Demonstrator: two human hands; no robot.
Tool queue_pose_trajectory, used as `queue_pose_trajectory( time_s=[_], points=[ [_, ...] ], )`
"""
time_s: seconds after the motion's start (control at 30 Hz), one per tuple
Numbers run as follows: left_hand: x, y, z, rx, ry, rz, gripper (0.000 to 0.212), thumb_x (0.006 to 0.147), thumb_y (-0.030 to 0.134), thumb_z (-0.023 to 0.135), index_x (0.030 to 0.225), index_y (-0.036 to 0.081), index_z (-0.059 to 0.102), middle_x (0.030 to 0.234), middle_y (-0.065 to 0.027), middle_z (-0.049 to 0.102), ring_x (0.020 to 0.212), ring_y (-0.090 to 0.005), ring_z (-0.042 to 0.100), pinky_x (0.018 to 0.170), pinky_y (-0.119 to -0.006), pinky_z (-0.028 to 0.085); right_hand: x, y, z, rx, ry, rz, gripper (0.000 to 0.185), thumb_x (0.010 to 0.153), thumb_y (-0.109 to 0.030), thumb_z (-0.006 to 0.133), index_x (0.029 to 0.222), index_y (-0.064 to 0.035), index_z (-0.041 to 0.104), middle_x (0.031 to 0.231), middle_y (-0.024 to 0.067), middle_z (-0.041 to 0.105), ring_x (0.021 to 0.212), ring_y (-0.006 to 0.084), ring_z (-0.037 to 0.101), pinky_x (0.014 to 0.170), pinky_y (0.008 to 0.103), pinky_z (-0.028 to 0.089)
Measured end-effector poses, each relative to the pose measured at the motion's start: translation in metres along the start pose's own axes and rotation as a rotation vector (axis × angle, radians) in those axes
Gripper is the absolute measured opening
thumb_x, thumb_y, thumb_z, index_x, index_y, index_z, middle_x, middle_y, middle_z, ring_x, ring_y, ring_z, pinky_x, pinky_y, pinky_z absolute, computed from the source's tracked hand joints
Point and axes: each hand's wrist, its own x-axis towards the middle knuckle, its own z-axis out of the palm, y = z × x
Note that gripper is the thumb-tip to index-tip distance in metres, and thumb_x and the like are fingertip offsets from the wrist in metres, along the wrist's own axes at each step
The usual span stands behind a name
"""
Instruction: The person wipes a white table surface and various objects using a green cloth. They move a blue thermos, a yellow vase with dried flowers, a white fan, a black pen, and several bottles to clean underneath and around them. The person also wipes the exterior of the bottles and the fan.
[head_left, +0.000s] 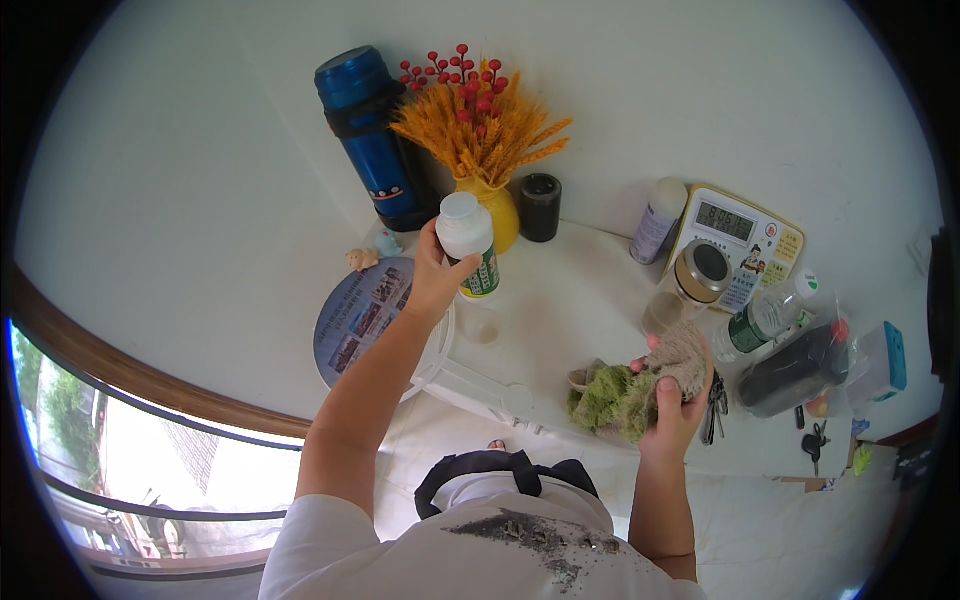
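My left hand (439, 274) grips a white plastic bottle (466, 225) with a white cap and a green label that bears writing. The bottle is held upright in front of a yellow vase (506, 217) with dried wheat ears (480, 139) and red berry sprigs. In my right hand (675, 409) is a bunched cloth (679, 360), fuzzy and brownish on this side. Green fuzzy cloth (607, 397) hangs together with it at the left; whether it is one piece I cannot tell. Below the bottle a small clear cup (482, 328) stands on the white tabletop (559, 296).
A blue vacuum flask (375, 150) and black canister (540, 208) stand by the wall. A round fan (367, 322) lies left. On the right are a spray can (658, 221), digital calendar clock (739, 240), glass tumbler (690, 281), water bottle (761, 322), keys (716, 409) and scissors (814, 442).
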Motion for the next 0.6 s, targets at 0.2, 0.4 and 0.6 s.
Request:
queue_pose_trajectory(
  time_s=[0.2, 0.4, 0.6],
  points=[
    [-0.003, 0.002, -0.006, 0.096, -0.03, 0.014, 0.079, 0.069, 0.008, 0.072, 0.134, 0.002, 0.027, 0.133, -0.0133, 0.04, 0.127, -0.0246, 0.036, 0.107, -0.037, 0.026, -0.001, 0.004, 0.003, 0.017, 0.029, 0.006, 0.064, 0.082, -0.019, 0.065, 0.134, -0.0027, 0.031, 0.115, 0.0205, 0.053, 0.087, 0.023, 0.059, 0.08, 0.0375, 0.049],
    [-0.053, -0.009, -0.016, 0.552, 0.03, 0.052, 0.087, 0.068, 0.018, 0.076, 0.134, 0.001, 0.022, 0.135, -0.0186, 0.034, 0.129, -0.031, 0.032, 0.109, -0.04, 0.021, -0.002, 0.009, -0.003, 0.003, 0.052, -0.008, 0.063, 0.082, -0.02, 0.064, 0.134, -0.003, 0.032, 0.115, 0.0199, 0.055, 0.086, 0.0226, 0.059, 0.079, 0.0368, 0.049],
    [-0.102, 0.002, -0.004, 0.969, -0.199, 0.008, 0.085, 0.066, 0.024, 0.078, 0.131, 0.002, 0.027, 0.128, -0.0201, 0.042, 0.123, -0.0335, 0.039, 0.104, -0.045, 0.024, 0.002, 0.013, 0.003, 0.02, 0.055, 0.011, 0.062, 0.082, -0.021, 0.064, 0.133, -0.0036, 0.034, 0.114, 0.0189, 0.056, 0.084, 0.0226, 0.059, 0.078, 0.0361, 0.049]
  ],
)
